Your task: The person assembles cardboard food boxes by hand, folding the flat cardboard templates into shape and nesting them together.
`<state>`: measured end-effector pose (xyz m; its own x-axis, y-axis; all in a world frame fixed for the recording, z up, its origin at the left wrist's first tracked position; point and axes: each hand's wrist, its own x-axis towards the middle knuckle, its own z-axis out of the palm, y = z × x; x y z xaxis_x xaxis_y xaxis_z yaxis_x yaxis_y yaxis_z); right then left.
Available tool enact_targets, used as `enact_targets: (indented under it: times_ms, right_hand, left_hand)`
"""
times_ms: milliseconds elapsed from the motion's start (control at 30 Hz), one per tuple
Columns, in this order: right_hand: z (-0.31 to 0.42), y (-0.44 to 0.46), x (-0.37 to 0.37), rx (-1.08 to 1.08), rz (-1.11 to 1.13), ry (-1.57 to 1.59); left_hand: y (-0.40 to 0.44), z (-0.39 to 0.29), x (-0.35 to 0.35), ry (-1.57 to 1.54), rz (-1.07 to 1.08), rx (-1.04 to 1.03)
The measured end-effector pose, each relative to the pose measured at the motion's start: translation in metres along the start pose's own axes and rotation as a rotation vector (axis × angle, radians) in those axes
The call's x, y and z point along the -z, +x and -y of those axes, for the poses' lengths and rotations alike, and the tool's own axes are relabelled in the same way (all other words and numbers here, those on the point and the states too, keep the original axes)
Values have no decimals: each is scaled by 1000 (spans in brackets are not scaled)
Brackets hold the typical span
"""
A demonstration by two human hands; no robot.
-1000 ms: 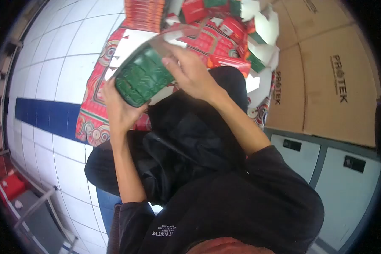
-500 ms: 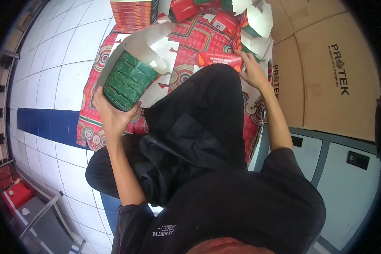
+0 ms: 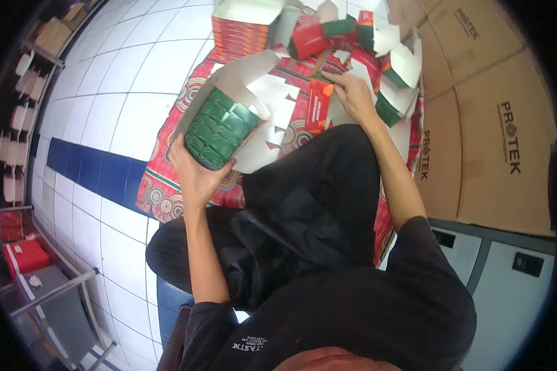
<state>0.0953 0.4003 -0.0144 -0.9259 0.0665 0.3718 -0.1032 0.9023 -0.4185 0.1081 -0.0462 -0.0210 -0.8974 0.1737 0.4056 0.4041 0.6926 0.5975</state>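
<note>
My left hand (image 3: 198,176) grips the near end of a nested stack of green paper food boxes (image 3: 220,133), its thumb and fingers on opposite sides. The stack is tilted, and a pale open flap rises along its far left side. My right hand (image 3: 355,99) is closed at the upper edge of a red paper box (image 3: 319,106) beyond my knee; its fingertips are partly hidden. White-sided cut cardboard (image 3: 269,114) lies between the two hands.
A tall stack of nested red boxes (image 3: 241,40) stands at the far edge of the patterned red cloth (image 3: 161,191). Several opened boxes (image 3: 399,68) lie at the far right. Large brown cartons (image 3: 486,130) stand at the right, above grey lockers (image 3: 501,278).
The red box at my right hand has turned from lying crosswise to pointing lengthwise, and that hand has moved to its far end. My left hand still holds the green stack. The view has shifted.
</note>
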Motion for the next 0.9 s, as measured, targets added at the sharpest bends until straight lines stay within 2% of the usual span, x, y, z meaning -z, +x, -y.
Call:
enact_targets:
  times_ms: [100,167,233,300,367,433,467,500,567,900]
  right_hand:
    - [6,1,-4,0,54,181]
    - [3,-1,-12,-248,112,878]
    - [26,1,11,-314,180,948]
    - [49,2,24,-432,103,1177]
    - [53,6,26,-491,109,1061]
    - [81,6,36,-345,-73,1079]
    - [94,6,44,-385,-64,1215]
    - [103,6,49,-384,-60,1215]
    - [116,5,53,-333,-20,1382]
    - [160,5,32,-190,4,1302]
  left_hand:
    - [2,-2,2,31,13,45]
    - [3,-2,2,16,3,25]
    - [4,-2,3,7,-1,39]
    - [4,-4,4,0,-5,54]
    - [4,-5,5,-16,-8,61]
    - [3,-2,4,-12,-17,64]
    - [3,-2,3,-12,-23,58]
    - [3,-2,3,-11,-25,60]
    - [3,-2,3,-15,-50,47]
    - [1,-9,5,-50,11,-9]
